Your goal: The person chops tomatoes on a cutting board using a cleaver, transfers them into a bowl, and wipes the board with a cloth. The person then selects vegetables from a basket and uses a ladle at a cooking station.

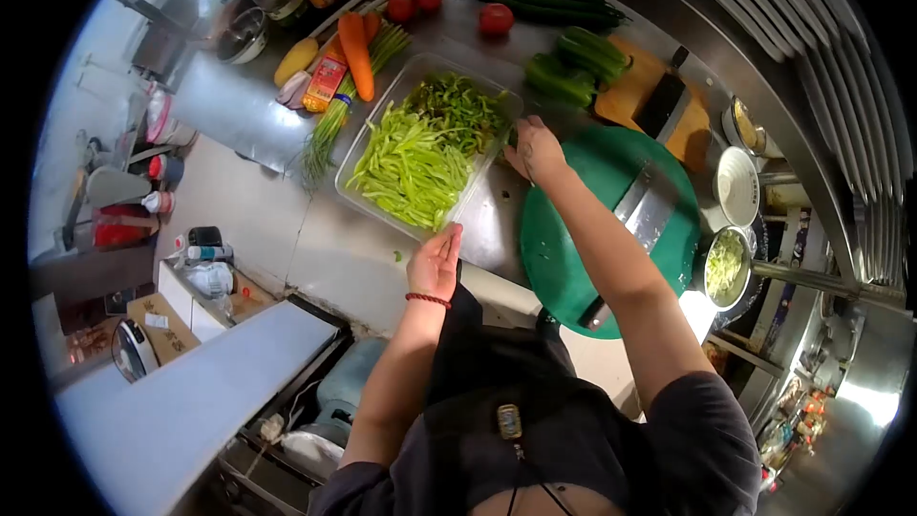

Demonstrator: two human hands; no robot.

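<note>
A clear plastic tray (356, 170) holds light green sliced strips (411, 167) nearest me and darker green pepper strips (463, 105) at its far end. My left hand (436, 266) is at the tray's near corner, fingers together against the rim, a red bracelet at the wrist. At the right rim is my right hand (537, 148), its fingers bent over the edge. The undersides of both grips are hidden. Right of the tray, under my right forearm, lies a round green cutting board (564, 248) with a cleaver (648, 205) on it.
Behind are carrots (355, 53), tomatoes (495, 19), cucumbers (554, 6) and green peppers (564, 81). A second knife (662, 105) lies on a wooden board (690, 139). Bowls, one with shredded vegetable (726, 268), line the right side. The steel counter (239, 96) ends near the tray's left.
</note>
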